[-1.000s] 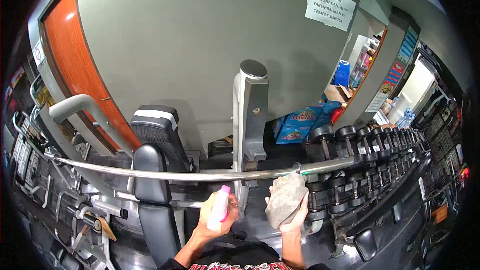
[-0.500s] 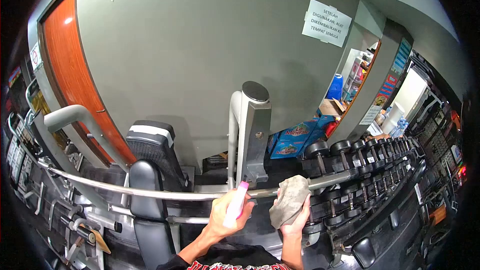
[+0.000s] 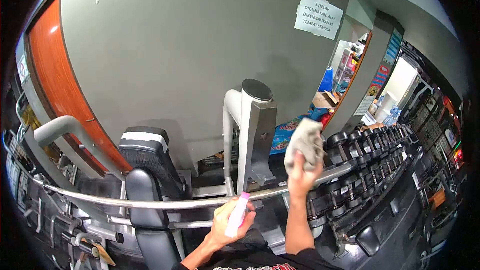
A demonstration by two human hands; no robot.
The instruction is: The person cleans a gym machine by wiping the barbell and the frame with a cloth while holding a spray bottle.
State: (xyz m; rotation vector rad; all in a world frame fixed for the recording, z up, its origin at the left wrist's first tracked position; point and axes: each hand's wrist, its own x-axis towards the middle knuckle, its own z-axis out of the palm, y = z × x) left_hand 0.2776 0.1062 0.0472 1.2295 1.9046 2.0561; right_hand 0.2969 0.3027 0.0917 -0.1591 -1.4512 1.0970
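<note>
My left hand (image 3: 220, 225) is closed around a small white bottle (image 3: 235, 218) with a pink top, just below the long metal bar (image 3: 175, 204). A crumpled grey cloth (image 3: 304, 145) is gripped in my right hand (image 3: 304, 177), raised above the bar's right part. The cloth covers part of the blue boxes behind it and hides some of my fingers. Between and beyond both hands stands the machine's grey upright post (image 3: 262, 142) with a round black cap (image 3: 257, 90). Neither the bottle nor the cloth visibly touches the post.
A black padded seat (image 3: 145, 190) and a bench backrest (image 3: 144, 150) are to the left. Dumbbells (image 3: 357, 147) line a rack on the right. Behind are a grey wall (image 3: 175, 55), an orange-brown door (image 3: 57, 70) and blue boxes (image 3: 285, 137).
My right hand has lifted the cloth up and slightly right, reaching forward past the bar. My left hand keeps the bottle, slightly lower in view. The view has shifted a little.
</note>
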